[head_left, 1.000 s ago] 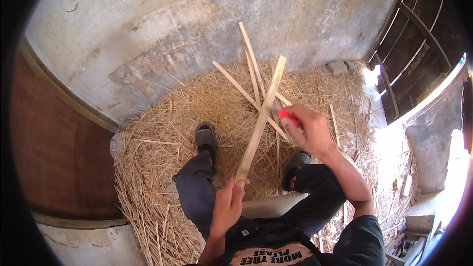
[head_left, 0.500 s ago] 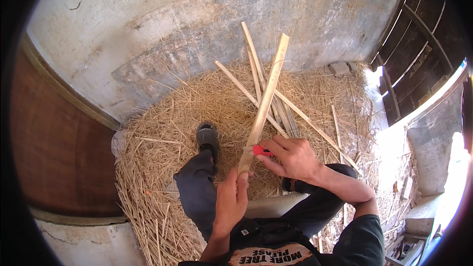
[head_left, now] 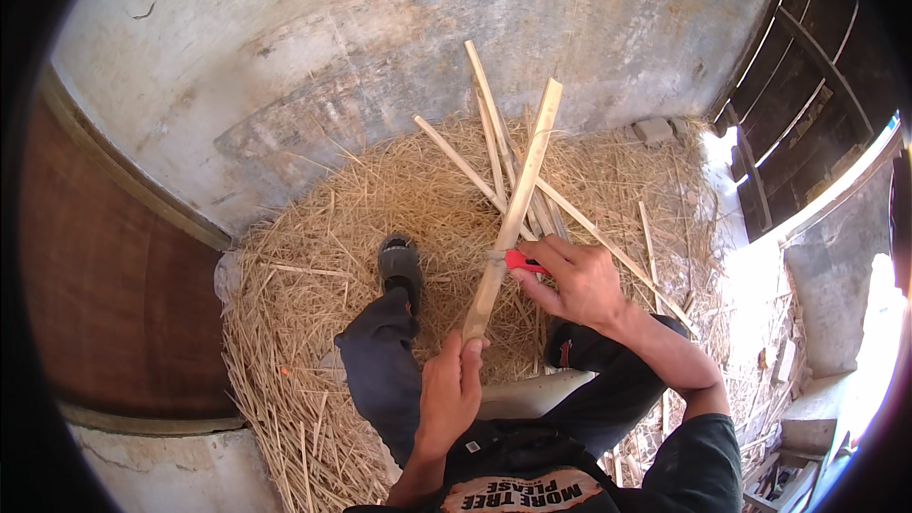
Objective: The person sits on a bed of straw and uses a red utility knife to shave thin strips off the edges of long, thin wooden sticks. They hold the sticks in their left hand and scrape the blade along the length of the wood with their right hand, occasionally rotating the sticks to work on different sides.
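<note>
Our left hand (head_left: 451,391) tightly grips the bamboo strip (head_left: 522,192) above the floor (head_left: 380,192); our right hand (head_left: 584,283) clenches the red-handled knife (head_left: 525,263), blade across it. Shaving seems unfinished; other strips (head_left: 585,219) lie toward the floor's far edge.

A weathered, stained wall (head_left: 399,66) in white and grey curves across the top. On the left is a dark brown panel (head_left: 114,285), edged by a wooden frame (head_left: 142,171). Straw-like shavings (head_left: 294,313) cover the floor, with a small orange scrap (head_left: 284,371) among them. A grey block (head_left: 653,132) sits at the wall's foot. At upper right, light shows between dark planks (head_left: 807,123); below them stands a grey slab (head_left: 828,299), near a pale concrete block (head_left: 810,432).
</note>
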`<state>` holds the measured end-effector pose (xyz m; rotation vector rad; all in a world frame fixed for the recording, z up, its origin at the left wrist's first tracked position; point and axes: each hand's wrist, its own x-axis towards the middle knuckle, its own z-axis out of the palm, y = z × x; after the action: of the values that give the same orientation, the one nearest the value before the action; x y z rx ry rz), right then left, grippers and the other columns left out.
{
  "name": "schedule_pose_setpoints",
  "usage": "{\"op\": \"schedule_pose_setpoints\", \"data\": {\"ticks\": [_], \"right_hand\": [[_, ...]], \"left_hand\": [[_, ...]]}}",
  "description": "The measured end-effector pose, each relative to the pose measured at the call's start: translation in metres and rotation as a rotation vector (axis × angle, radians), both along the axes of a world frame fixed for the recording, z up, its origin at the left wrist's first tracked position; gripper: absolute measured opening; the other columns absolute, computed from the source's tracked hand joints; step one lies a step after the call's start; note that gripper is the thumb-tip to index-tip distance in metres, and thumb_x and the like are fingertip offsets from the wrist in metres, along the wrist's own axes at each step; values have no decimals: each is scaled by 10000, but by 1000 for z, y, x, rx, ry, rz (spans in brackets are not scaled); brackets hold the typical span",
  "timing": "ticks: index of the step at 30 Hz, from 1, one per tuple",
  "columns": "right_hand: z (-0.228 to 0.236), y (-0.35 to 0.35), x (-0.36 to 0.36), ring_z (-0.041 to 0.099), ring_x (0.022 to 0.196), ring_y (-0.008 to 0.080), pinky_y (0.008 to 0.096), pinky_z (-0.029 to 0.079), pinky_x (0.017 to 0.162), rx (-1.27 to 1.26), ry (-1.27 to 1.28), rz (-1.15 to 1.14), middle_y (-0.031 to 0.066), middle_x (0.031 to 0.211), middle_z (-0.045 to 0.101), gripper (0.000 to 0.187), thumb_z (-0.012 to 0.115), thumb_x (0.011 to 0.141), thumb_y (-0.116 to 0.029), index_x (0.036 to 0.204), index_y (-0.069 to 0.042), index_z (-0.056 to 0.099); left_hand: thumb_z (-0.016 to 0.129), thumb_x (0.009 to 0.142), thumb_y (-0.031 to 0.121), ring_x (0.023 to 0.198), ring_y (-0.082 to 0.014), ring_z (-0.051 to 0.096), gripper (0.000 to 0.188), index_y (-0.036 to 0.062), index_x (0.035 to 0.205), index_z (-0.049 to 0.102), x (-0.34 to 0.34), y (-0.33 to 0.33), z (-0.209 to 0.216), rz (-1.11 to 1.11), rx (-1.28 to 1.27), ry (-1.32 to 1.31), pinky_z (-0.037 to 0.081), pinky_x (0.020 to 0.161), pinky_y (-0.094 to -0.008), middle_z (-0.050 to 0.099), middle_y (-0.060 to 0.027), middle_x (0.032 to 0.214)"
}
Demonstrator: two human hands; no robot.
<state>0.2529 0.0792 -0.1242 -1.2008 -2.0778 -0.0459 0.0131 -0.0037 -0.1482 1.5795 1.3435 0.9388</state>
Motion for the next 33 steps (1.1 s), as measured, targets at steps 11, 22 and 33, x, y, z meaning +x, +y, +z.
{"op": "schedule_pose_setpoints", "data": {"ticks": [11,22,33], "right_hand": [[-6,24,23,708,600,269,398,565,521,30,46,-96,51,885,732,213,800,992,-303,1115,-129,788],[-9,45,47,746,675,259,389,600,598,-21,-14,-181,72,894,762,211,776,1010,-289,1083,-92,804],[-22,72,62,781,753,293,415,626,650,-39,-15,-251,87,972,809,250,757,1014,-332,1104,-105,816]], "left_hand": [[548,1158,171,633,-183,620,234,-11,1137,694,-9,-17,-8,-14,-55,70,474,617,-356,664,-114,760],[543,1153,172,630,-253,651,227,-12,1116,673,-21,-31,-18,-49,-92,137,495,630,-389,682,-153,776],[533,1164,212,749,-442,720,260,-10,1119,660,-36,-40,-23,-64,-128,165,527,690,-514,714,-226,820]]}}
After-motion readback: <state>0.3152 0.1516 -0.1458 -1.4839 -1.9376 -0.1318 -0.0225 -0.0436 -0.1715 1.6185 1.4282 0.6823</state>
